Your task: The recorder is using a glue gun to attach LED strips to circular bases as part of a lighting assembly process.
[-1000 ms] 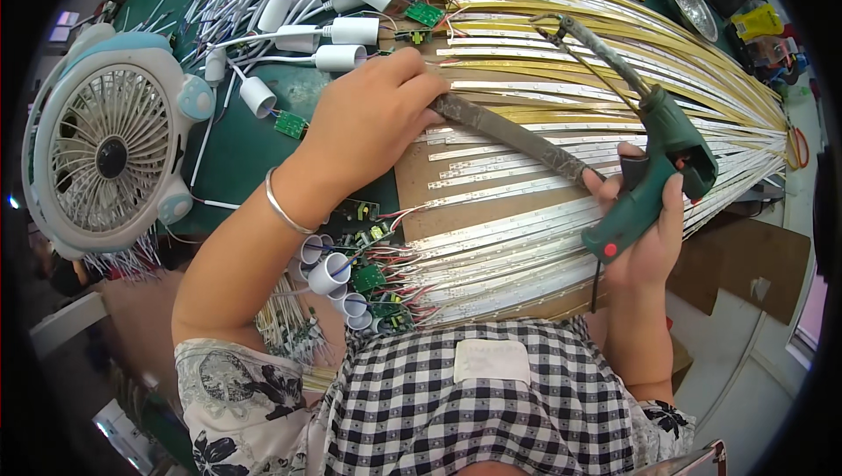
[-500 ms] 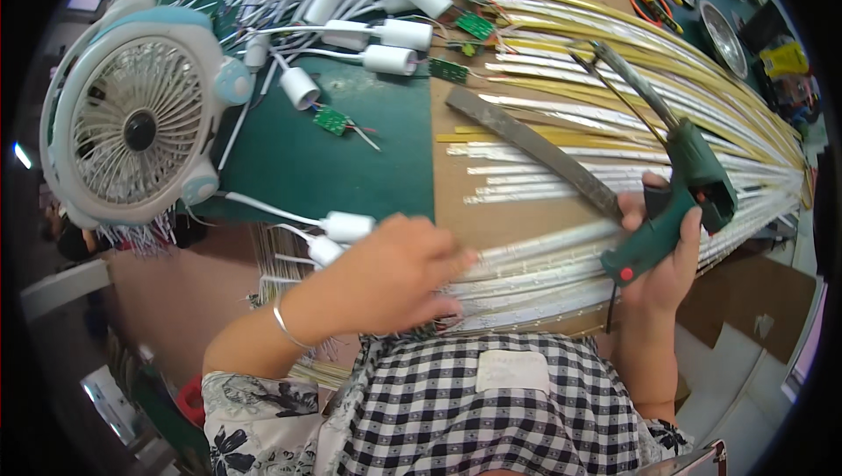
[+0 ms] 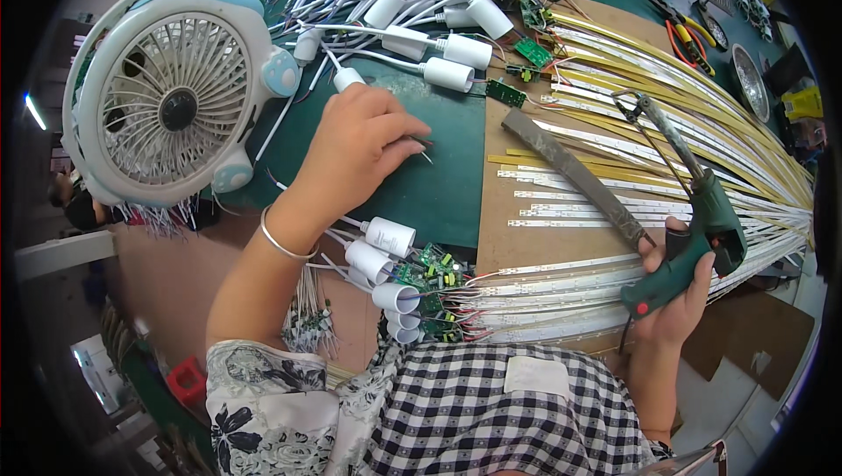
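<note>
My left hand is over the green table, its thumb and fingers closed on a small circuit board that they mostly hide; a thin wire tip sticks out below the fingertips. A white plastic cap on a white cable shows just beyond the knuckles. In my right hand is a dark green soldering gun, its tip pointing up and away to the left. Beside those fingers, a flat grey metal bar lies slantwise across white LED strips.
A white and blue fan stands at left. White caps with cables and circuit boards heap at the back. Wired caps and boards lie near my apron. Pliers and a metal bowl are at far right.
My left hand has moved from the near LED strips up and left to the loose circuit board, uncovering the near wired boards. The right hand still holds the soldering gun. The view has shifted.
</note>
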